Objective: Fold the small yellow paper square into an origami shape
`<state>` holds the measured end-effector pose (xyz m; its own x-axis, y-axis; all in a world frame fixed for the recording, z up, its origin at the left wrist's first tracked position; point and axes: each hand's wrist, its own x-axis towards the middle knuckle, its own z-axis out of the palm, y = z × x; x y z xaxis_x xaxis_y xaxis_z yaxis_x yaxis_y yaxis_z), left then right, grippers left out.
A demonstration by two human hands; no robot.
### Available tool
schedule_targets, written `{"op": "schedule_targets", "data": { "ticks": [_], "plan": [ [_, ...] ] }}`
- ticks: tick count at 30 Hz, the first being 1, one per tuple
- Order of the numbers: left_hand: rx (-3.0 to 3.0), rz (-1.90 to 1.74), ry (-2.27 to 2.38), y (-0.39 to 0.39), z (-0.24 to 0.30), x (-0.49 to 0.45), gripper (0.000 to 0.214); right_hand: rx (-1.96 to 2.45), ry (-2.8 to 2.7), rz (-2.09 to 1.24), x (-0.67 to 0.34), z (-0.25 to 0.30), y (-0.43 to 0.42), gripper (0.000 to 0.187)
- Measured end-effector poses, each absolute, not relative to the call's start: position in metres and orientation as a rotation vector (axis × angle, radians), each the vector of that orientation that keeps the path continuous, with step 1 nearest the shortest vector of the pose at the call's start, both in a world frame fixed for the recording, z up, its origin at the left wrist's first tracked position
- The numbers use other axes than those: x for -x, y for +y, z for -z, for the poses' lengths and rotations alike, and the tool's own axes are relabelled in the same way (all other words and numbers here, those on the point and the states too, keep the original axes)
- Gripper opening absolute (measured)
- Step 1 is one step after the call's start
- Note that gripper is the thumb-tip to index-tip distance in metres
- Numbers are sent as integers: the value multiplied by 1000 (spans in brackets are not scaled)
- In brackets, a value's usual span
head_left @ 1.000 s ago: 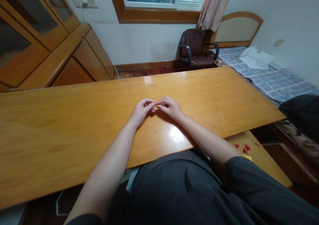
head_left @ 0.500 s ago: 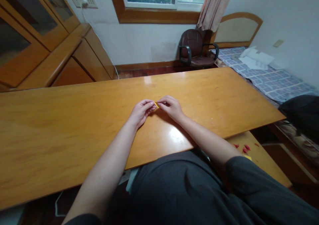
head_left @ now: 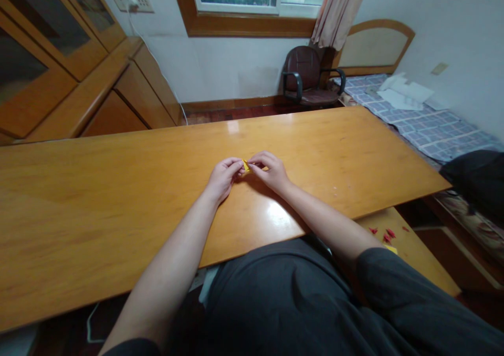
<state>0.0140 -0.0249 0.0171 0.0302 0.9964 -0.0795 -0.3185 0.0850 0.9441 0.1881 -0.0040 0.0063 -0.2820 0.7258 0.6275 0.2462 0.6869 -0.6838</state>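
My left hand and my right hand meet fingertip to fingertip at the middle of a long wooden table. Between them they pinch a tiny folded piece of yellow paper, held just above the tabletop. Both hands have their fingers curled in a pinch. Most of the paper is hidden by the fingertips.
Several small red folded paper pieces and a yellow scrap lie on a lower wooden surface at my right. A dark armchair stands under the window. A bed with white papers runs along the right wall. Wooden cabinets line the left.
The yellow paper shows a little more between the fingertips than a second ago, turned slightly upward. Both hands have stayed in nearly the same place.
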Motion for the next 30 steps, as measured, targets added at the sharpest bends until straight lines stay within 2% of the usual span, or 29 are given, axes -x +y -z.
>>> {"op": "schedule_targets", "data": {
  "ticks": [16, 30],
  "plan": [
    [-971, -1254, 1106, -26, -19, -18, 27, 700, -2061, -57, -189, 2, -1, 15],
    [-939, -1293, 1050, -25, -17, -20, 24, 663, -2108, 11, -191, 0, -1, 17]
  ]
}}
